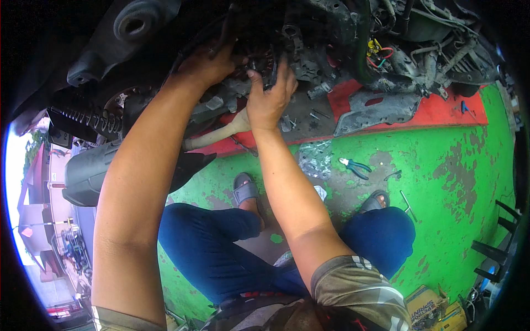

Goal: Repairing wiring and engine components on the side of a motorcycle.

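A stripped scooter engine [309,33], dark and greasy, stands on a red lift platform [441,113]. My left hand [207,63] rests against the engine's side, fingers spread over a dark cover. My right hand [270,96] grips a round ribbed engine part [265,58] on the engine case, thumb and fingers curled round its edge. Whether the part is loose or fixed cannot be told.
A coil shock absorber [83,118] and a black exhaust muffler [88,171] sit at left. Blue-handled pliers [356,165] and a T-handle wrench [406,201] lie on the worn green floor [452,165]. Small bolts [309,117] lie on the platform. Yellow boxes [436,309] at lower right.
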### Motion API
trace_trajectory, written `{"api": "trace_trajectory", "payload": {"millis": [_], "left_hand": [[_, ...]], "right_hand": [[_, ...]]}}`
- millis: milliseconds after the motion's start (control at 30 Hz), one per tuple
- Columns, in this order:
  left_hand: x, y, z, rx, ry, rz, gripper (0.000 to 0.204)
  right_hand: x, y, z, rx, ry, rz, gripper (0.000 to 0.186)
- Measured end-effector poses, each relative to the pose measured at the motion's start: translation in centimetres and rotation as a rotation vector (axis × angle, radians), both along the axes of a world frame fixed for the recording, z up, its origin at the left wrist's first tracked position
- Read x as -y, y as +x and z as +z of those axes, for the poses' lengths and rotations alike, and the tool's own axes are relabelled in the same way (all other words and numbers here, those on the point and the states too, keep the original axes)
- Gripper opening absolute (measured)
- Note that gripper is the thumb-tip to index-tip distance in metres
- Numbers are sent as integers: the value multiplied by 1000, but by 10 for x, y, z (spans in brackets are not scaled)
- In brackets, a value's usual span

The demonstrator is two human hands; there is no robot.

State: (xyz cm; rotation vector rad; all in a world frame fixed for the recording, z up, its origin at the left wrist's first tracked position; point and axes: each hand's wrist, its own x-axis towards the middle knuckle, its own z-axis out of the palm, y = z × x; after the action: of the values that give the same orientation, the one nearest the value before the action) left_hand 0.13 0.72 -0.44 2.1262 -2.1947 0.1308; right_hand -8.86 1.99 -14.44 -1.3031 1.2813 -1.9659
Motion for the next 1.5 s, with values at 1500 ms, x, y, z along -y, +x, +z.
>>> {"api": "trace_trajectory", "payload": {"millis": [1500], "left_hand": [[12, 33, -16, 598, -252, -308, 60]], "right_hand": [[53, 7, 62, 69, -206, -87, 28]]}}
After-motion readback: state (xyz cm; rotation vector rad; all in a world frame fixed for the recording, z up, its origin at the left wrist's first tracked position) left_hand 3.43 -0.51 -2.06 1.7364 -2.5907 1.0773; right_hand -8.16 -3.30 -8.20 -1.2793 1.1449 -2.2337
